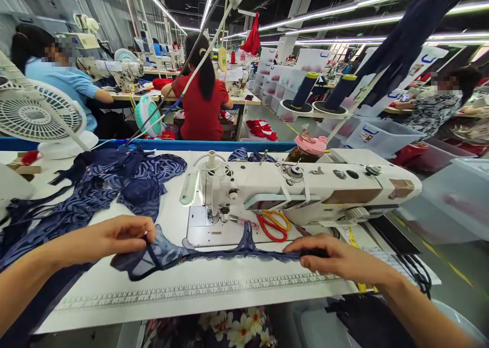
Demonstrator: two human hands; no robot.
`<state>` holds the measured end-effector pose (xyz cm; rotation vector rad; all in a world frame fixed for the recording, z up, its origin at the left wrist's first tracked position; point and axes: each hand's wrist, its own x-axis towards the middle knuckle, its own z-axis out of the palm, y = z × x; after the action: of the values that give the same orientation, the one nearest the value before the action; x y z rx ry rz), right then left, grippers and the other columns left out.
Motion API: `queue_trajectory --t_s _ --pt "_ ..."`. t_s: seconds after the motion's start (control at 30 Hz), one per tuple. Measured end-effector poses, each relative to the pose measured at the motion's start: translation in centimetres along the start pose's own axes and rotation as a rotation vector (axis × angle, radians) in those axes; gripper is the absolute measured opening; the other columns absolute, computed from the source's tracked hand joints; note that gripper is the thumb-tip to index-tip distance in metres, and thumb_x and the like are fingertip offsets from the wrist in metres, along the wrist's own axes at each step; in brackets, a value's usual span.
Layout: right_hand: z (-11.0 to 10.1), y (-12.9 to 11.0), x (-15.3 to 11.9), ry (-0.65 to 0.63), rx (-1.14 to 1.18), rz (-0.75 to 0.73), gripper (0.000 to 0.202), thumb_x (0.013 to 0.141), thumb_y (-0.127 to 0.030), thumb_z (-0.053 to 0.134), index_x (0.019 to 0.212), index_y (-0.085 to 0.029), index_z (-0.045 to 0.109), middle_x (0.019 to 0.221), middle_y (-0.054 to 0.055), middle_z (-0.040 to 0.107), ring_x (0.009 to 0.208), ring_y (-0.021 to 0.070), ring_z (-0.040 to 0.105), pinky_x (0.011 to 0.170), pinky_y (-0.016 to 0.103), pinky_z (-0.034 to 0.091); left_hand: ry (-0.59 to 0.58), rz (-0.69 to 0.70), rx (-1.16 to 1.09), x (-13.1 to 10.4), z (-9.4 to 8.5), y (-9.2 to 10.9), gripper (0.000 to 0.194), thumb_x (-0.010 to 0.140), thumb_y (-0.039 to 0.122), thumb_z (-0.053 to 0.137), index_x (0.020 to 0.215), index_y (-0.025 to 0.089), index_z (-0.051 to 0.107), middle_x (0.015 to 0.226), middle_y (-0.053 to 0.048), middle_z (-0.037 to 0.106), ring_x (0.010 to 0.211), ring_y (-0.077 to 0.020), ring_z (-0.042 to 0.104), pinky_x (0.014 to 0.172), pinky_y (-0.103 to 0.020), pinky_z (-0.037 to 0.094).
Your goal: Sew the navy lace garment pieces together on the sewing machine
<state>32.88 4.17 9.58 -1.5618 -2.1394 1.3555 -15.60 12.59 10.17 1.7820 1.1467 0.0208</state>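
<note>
A navy lace bra piece [248,253] is stretched lengthwise along the front of the white table, with a narrow strap part pointing up near its middle. My left hand [128,236] pinches its left end, beside a sheer cup part. At the other end my right hand [324,253] is closed on the navy band, thumb below and fingers above. Behind the piece stands a white sewing machine [305,185]; its needle area [210,210] lies between my hands, farther back. Red-handled scissors [273,231] rest by the machine bed, close to my right hand.
Navy patterned garments [141,190] are heaped on the left, beside a white fan [36,111]. A printed ruler [198,291] runs along the table's front edge. Thread cones [304,90] stand behind the machine. Several people sit at other machines beyond. Plastic bins [446,200] stand at right.
</note>
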Motion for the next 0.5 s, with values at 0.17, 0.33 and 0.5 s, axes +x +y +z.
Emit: queue_trajectory --t_s 0.17,0.33,0.5 --pt "4.9 3.7 3.3 0.254 -0.407 -0.232 0.039 0.100 -0.045 0.048 0.130 -0.024 0.062 0.122 0.012 0.063 0.115 0.0298 0.058 0.095 0.044 0.051 0.269 -0.014 0.702 3.2 4.6 -1.7 0.031 0.081 0.014 0.052 0.108 0.017 0.065 0.090 -0.008 0.066 0.082 -0.0257 0.064 0.070 -0.033 0.050" --pt "9.7 3.2 5.1 0.656 -0.515 -0.414 0.033 0.102 -0.020 0.039 0.131 -0.020 0.056 0.117 0.014 0.060 0.108 0.0256 0.058 0.091 0.042 0.053 0.771 0.590 0.845 5.6 14.0 -0.9 0.039 0.094 0.006 0.039 0.129 0.009 0.055 0.129 -0.017 0.060 0.120 -0.0254 0.057 0.101 -0.039 0.048" --pt "12.9 0.6 7.2 0.543 -0.533 -0.468 0.030 0.101 -0.014 0.039 0.125 -0.015 0.058 0.112 0.013 0.061 0.098 0.0253 0.056 0.084 0.043 0.052 0.542 0.733 0.834 9.3 19.1 1.8 0.073 0.095 0.055 0.050 0.149 0.009 0.034 0.150 -0.013 0.045 0.142 -0.0289 0.035 0.117 -0.048 0.032"
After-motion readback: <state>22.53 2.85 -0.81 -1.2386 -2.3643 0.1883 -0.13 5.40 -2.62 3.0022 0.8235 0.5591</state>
